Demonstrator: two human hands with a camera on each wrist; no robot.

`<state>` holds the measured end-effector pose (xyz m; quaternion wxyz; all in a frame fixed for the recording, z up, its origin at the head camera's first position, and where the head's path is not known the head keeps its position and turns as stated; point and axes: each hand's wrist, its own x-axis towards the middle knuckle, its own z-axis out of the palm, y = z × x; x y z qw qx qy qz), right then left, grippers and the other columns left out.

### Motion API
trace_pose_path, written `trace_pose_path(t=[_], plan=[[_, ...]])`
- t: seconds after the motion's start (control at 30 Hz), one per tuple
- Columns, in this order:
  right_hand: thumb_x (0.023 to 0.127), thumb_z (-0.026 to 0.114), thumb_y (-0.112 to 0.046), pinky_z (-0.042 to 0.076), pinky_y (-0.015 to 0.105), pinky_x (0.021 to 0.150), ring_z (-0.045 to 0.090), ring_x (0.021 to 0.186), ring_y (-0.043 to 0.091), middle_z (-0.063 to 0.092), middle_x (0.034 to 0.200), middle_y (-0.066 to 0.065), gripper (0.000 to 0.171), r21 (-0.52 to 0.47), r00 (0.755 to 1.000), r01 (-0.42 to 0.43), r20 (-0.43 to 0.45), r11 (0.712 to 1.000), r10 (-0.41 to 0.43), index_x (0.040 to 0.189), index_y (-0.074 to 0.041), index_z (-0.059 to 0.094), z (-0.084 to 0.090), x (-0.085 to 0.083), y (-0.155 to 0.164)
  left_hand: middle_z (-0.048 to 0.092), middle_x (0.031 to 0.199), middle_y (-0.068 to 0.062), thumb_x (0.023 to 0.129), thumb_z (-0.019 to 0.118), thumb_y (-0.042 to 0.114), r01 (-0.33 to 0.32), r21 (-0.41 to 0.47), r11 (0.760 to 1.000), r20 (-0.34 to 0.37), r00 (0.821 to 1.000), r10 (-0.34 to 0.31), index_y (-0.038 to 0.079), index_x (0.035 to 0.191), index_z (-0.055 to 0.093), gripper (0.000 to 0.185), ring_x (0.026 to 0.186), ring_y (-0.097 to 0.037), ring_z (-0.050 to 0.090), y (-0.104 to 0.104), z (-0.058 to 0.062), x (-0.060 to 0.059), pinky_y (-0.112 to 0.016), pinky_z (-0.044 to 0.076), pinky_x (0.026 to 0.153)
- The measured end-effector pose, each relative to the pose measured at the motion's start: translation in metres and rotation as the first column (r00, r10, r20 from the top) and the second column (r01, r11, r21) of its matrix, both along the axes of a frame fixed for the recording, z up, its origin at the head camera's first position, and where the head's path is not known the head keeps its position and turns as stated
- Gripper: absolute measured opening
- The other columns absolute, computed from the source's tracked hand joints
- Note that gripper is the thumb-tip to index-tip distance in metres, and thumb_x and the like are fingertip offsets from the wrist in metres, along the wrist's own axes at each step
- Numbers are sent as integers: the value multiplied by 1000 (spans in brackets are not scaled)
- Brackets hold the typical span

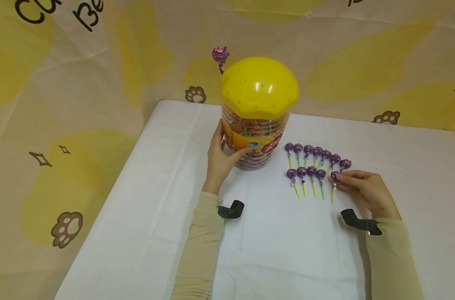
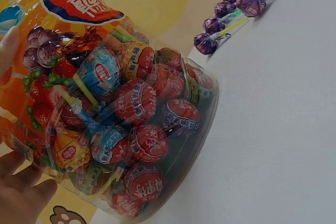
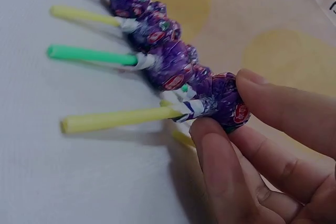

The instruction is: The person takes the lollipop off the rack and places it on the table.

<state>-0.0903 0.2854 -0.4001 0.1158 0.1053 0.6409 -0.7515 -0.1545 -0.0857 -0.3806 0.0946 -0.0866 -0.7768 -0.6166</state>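
A large clear jar (image 1: pixel 242 129) of wrapped lollipops, capped with a domed yellow lid (image 1: pixel 263 81), stands on the white table. My left hand (image 1: pixel 223 160) holds its left side low down, thumb across the front label and fingers around the side. To the right of the jar, purple-wrapped lollipops lie in two rows, a back row (image 1: pixel 308 150) and a front row (image 1: pixel 311 171). At the front row's right end, my right hand (image 1: pixel 370 189) pinches the wrapped head of a lollipop (image 3: pixel 226 98) with a yellow stick. That stick points toward me.
Another wrapped lollipop (image 1: pixel 220 54) shows beside the lid, behind the jar's upper left. A yellow patterned cloth (image 1: pixel 362 71) hangs behind the white table (image 1: pixel 287 250). Black wrist mounts (image 1: pixel 231 209) sit on both sleeves.
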Motion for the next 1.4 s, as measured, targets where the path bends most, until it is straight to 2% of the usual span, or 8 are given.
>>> trace_pose_path(t=[0.17,0.43,0.67,0.83,0.97,1.13,1.4], plan=[[86,68,-4,57,21,68,69,72,10,71,81,-2,15,67,998,13,57,998,-17,79,-16,75,-2,0,1,23,154,-9,77,79,17,-1,-10,1000,3,1000,1,9,152,15,98,140,-19,24,0,0,0,-36,27,113],[86,69,-8,57,21,68,69,72,8,70,80,-6,16,161,997,3,78,987,-16,77,-21,73,-2,0,-2,25,153,-9,77,80,18,-1,-8,1000,6,1000,1,9,152,16,99,139,-19,24,0,0,0,-39,26,114],[85,71,-9,57,20,68,68,71,7,70,79,-6,15,193,996,-7,85,981,-9,76,-22,73,-3,-1,-4,24,153,-8,77,79,18,0,-10,1000,10,1000,0,10,152,15,99,139,-18,24,0,0,-1,-37,26,114],[86,71,-15,56,19,69,67,73,4,68,79,-10,16,304,996,-54,86,951,29,76,-27,71,-3,-2,-4,24,153,-8,77,80,19,-5,-14,1000,16,1000,5,10,152,16,99,139,-18,24,0,0,-1,-37,26,114],[85,71,-17,56,19,69,66,73,4,68,79,-12,14,355,995,-73,92,932,44,77,-28,70,-3,-3,-4,24,153,-8,77,80,19,-7,-17,1000,18,1000,7,10,152,15,99,139,-18,24,0,0,0,-38,26,114],[85,72,-17,56,19,70,66,74,4,67,80,-12,7,367,993,-78,110,927,40,82,-24,70,-1,-2,-2,24,153,-9,77,80,19,-8,-16,1000,19,1000,8,10,152,15,99,140,-18,24,0,0,-1,-38,26,113],[84,72,-15,57,20,69,67,74,6,69,80,-9,11,332,995,-69,92,941,41,79,-25,72,0,0,-1,24,153,-9,77,80,19,-9,-24,1000,15,1000,9,9,152,15,100,139,-19,24,0,-1,-1,-39,27,113]])
